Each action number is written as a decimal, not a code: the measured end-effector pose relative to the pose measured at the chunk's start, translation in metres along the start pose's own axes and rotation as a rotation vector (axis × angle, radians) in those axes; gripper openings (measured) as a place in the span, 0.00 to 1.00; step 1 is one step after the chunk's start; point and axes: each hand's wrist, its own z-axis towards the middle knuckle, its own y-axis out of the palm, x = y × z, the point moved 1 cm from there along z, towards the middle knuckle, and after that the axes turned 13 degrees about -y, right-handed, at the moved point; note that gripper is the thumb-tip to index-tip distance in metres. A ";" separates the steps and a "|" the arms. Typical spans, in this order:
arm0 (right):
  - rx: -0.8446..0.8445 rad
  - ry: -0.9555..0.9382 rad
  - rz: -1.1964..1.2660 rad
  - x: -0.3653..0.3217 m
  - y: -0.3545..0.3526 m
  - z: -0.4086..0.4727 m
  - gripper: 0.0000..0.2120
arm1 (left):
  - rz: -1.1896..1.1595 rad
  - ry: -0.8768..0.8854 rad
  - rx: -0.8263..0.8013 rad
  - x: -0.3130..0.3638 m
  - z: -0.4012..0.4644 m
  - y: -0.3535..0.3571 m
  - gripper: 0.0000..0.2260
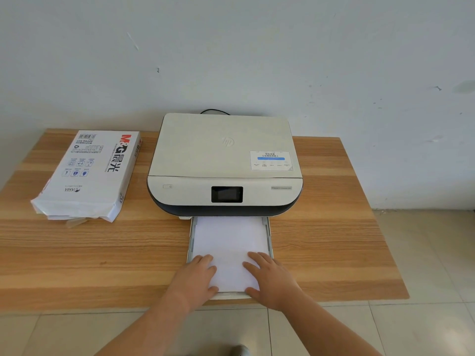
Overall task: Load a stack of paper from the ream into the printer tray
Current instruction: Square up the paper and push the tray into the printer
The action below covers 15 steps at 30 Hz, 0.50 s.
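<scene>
Two hands, left (196, 274) & right (270, 278), lie flat, fingers spread, on paper stack (228, 242) in pulled-out printer tray (269, 237); next, prob. push tray into printer (223, 160).

One head-worn wide-angle view, looking forward and steeply down across the near edge of the wooden table (334, 227) toward the wall beyond its far edge. Close in: forearms enter from the bottom of the frame, printer (225, 163) centred against the far edge, floor tiles visible below the near edge and past the right edge. No second view to overlap with.
</scene>
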 end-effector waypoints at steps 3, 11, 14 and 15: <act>-0.004 -0.001 0.006 -0.001 -0.002 0.000 0.30 | 0.012 0.005 -0.008 0.000 -0.001 -0.002 0.21; 0.006 0.016 0.008 -0.006 -0.004 0.002 0.28 | -0.011 -0.018 -0.012 0.003 -0.002 0.000 0.21; 0.002 0.019 0.023 -0.005 -0.005 0.002 0.28 | -0.015 -0.020 -0.011 0.003 -0.002 0.001 0.21; 0.014 0.023 0.047 -0.004 -0.006 0.002 0.28 | -0.019 -0.018 -0.014 0.002 -0.001 0.000 0.21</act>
